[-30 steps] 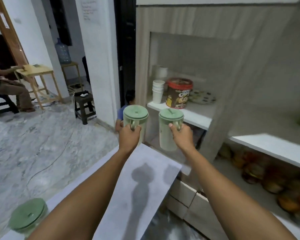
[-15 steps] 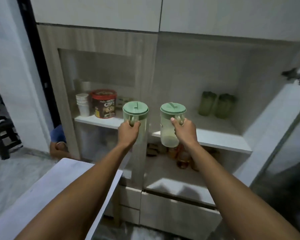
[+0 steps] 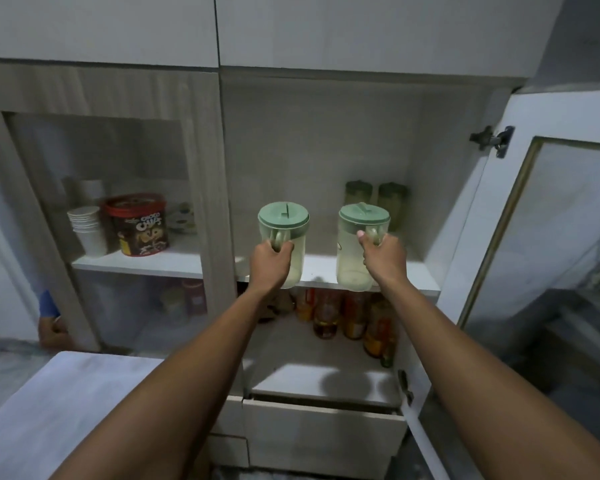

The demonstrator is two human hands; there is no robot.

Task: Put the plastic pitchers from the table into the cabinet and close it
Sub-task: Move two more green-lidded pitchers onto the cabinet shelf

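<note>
I hold two clear plastic pitchers with pale green lids in front of the open cabinet. My left hand point(image 3: 271, 263) grips the handle of the left pitcher point(image 3: 286, 233). My right hand point(image 3: 383, 259) grips the handle of the right pitcher point(image 3: 357, 244). Both pitchers hang upright at the front edge of the white upper shelf point(image 3: 413, 277). Two more green-lidded pitchers point(image 3: 374, 199) stand at the back right of that shelf. The cabinet door point(image 3: 520, 237) stands swung open on the right.
Left of the open bay, behind a closed glass door point(image 3: 125, 202), are stacked paper cups point(image 3: 89, 230) and a red-lidded tub point(image 3: 137, 223). Several bottles point(image 3: 350, 313) fill the lower shelf. The white table point(image 3: 49, 410) lies at lower left. A drawer point(image 3: 323, 427) sits below.
I have stepped closer and turned right toward the open bay. Both pitchers have moved forward and right, from in front of the glass door to the front edge of the upper shelf.
</note>
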